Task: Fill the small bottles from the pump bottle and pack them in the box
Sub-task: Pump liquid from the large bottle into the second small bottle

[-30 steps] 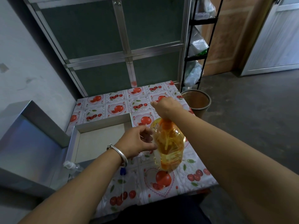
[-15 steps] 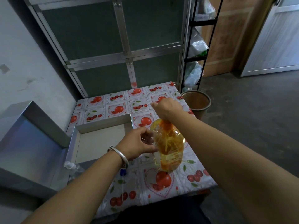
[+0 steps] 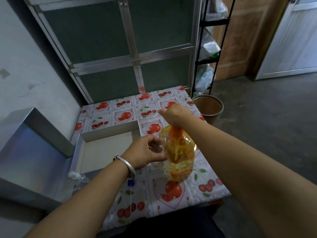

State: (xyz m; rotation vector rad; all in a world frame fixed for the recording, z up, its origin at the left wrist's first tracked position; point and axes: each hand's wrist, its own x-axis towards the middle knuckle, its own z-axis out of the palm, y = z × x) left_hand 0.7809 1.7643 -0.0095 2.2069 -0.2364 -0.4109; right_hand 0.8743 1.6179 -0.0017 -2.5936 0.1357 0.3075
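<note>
- My right hand (image 3: 173, 114) sits on top of the pump bottle (image 3: 180, 155), fingers curled over its orange head; the bottle stands upright on the fruit-print cloth (image 3: 173, 191), right of the box.
- My left hand (image 3: 145, 152) is just left of the bottle's shoulder, fingers curled round something clear. I judge it to be a small bottle held at the spout, but glare and my own fingers hide it, so I cannot tell for sure.
- The bottle holds amber liquid to well up its body, so there looks to be plenty left to dispense.
- The box (image 3: 109, 133), silver-walled and open, lies left of the pump bottle at the table's left side. Its pale floor shows nothing packed in the part I can see; my left forearm covers its near right corner.
- The box's lid (image 3: 30, 152), I take it, leans off the table's left edge, well clear of the work.
- Near the box's near left corner lies a clear bottle with a white pump top (image 3: 75, 176); whether it is filled I cannot tell.
- A blue-capped piece with a thin tube (image 3: 130, 183) lies on the cloth under my left wrist.
- My judgement: filling is in hand and early, packing not yet begun.
</note>
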